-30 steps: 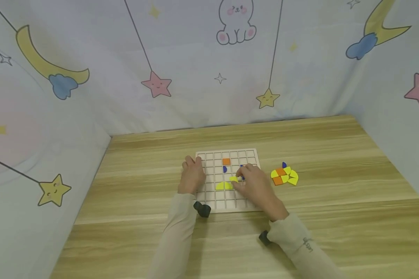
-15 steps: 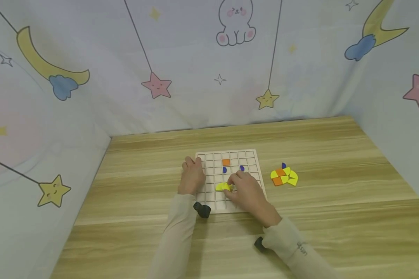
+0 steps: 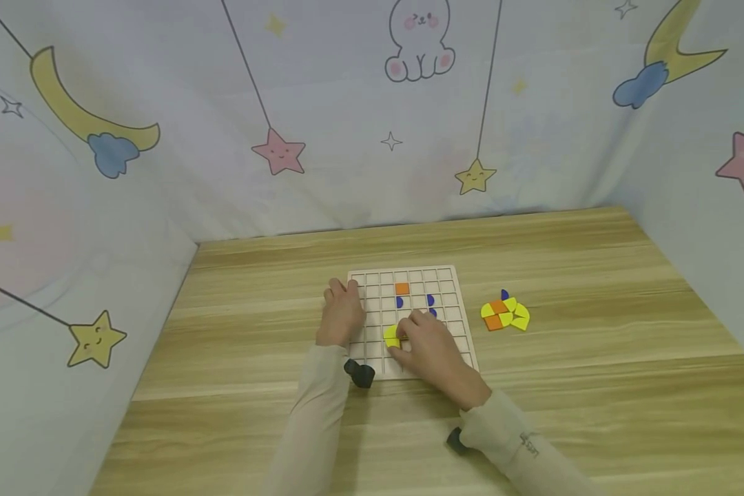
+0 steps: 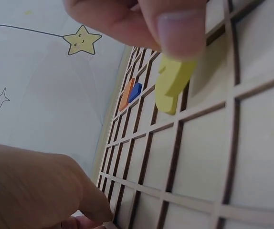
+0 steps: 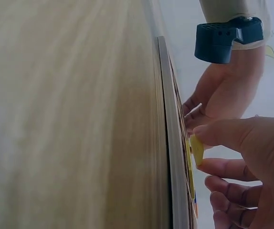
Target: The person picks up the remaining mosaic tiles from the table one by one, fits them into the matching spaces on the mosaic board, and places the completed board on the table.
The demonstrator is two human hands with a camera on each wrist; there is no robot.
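A pale wooden grid board (image 3: 417, 277) lies on the table. My left hand (image 3: 342, 313) holds its left edge with bent fingers. Over the lower middle cells, my right hand (image 3: 437, 351) pinches a small yellow rounded piece (image 5: 197, 150) between thumb and forefinger. In the left wrist view this piece is tilted close above the cells, overlapping another yellow piece (image 4: 165, 105) that lies in the grid. The right hand hides part of the yellow row. Farther up the board sit an orange square (image 3: 401, 288), a blue half-round piece (image 3: 399, 302) and two more blue pieces (image 3: 430, 300) to the right.
Right of the board, a loose cluster of yellow pieces (image 3: 521, 315), orange squares (image 3: 493, 322) and one blue piece (image 3: 505, 294) lies on the wooden table (image 3: 254, 289). A printed cloth wall (image 3: 347, 186) stands behind the table. A dark wrist camera (image 3: 361, 374) overhangs the board's lower left corner.
My right hand has moved left and toward me across the board with the yellow piece, uncovering blue pieces at the right. The left hand has stayed at the board's edge.
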